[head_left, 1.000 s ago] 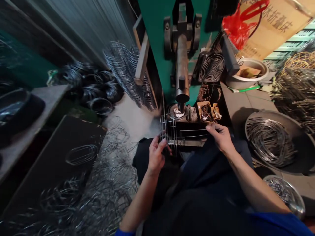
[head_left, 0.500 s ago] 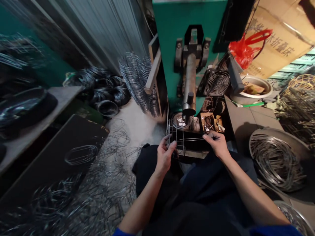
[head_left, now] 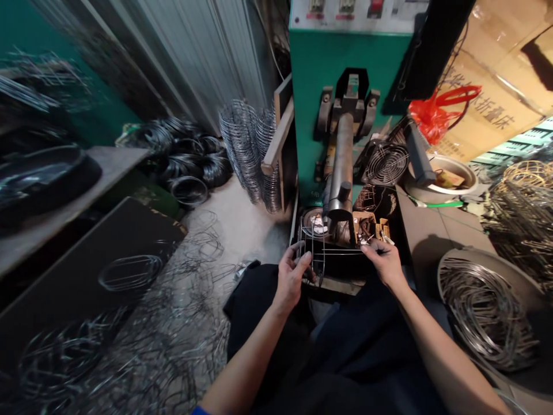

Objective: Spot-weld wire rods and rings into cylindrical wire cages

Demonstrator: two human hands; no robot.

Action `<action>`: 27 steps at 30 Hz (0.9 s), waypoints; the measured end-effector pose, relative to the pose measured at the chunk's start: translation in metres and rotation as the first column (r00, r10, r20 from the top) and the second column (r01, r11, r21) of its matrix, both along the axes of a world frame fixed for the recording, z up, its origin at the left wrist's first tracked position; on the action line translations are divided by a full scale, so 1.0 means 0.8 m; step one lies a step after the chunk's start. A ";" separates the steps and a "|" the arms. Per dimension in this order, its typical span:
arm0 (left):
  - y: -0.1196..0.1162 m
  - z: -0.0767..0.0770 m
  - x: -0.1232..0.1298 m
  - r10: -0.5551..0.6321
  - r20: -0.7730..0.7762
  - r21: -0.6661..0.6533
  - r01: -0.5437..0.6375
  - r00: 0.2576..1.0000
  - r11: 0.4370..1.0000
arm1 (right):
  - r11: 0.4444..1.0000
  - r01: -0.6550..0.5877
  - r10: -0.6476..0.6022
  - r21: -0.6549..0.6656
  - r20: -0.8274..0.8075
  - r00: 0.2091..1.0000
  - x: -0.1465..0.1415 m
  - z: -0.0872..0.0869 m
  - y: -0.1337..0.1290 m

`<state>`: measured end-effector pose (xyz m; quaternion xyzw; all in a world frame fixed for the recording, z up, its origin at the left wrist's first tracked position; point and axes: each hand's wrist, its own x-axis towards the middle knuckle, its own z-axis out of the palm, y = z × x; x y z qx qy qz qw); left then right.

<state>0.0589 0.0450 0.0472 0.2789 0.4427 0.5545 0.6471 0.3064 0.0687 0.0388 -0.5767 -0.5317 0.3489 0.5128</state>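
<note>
My left hand (head_left: 291,275) is closed on a small wire frame (head_left: 323,253), below the green machine (head_left: 311,75). Pinched in my right hand (head_left: 382,259) is the end of a thin wire piece (head_left: 341,251), which runs left to the frame. Whether the wire piece touches the frame is too small to tell. Above both hands the machine's steel arm (head_left: 344,155) points down toward me. Under the arm sit a round dish (head_left: 314,223) and small yellow boxes (head_left: 382,229).
Bent wires cover the floor (head_left: 246,222) at left, near a dark board (head_left: 86,259). Stacked wire rings (head_left: 242,144) stand left of the machine. A basin of wire rings (head_left: 484,311) is at right, below a white bucket (head_left: 470,184) and red bag (head_left: 432,118).
The view has tilted up, showing the machine's top panel. The wire piece in my right hand now reaches to the wire frame in my left hand.
</note>
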 end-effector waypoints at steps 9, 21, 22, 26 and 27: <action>0.019 0.002 0.006 -0.012 -0.021 0.045 0.013 1.000 0.999 | 1.000 -0.021 0.021 -0.005 -0.013 1.000 0.012 -0.003 0.016; 0.028 -0.001 0.015 -0.008 0.000 0.046 0.008 1.000 0.999 | 1.000 0.007 -0.007 0.022 -0.002 1.000 0.028 -0.017 0.027; 0.029 -0.001 0.015 -0.007 -0.001 0.046 0.007 1.000 0.999 | 1.000 0.010 -0.010 0.025 0.007 1.000 0.028 -0.016 0.028; 0.031 0.002 0.017 -0.010 -0.001 0.046 0.010 1.000 0.999 | 1.000 0.012 -0.012 0.015 0.011 1.000 0.027 -0.007 0.029; 0.031 0.003 0.018 -0.012 -0.002 0.045 0.012 1.000 0.999 | 1.000 0.014 -0.014 0.012 0.011 1.000 0.027 -0.003 0.030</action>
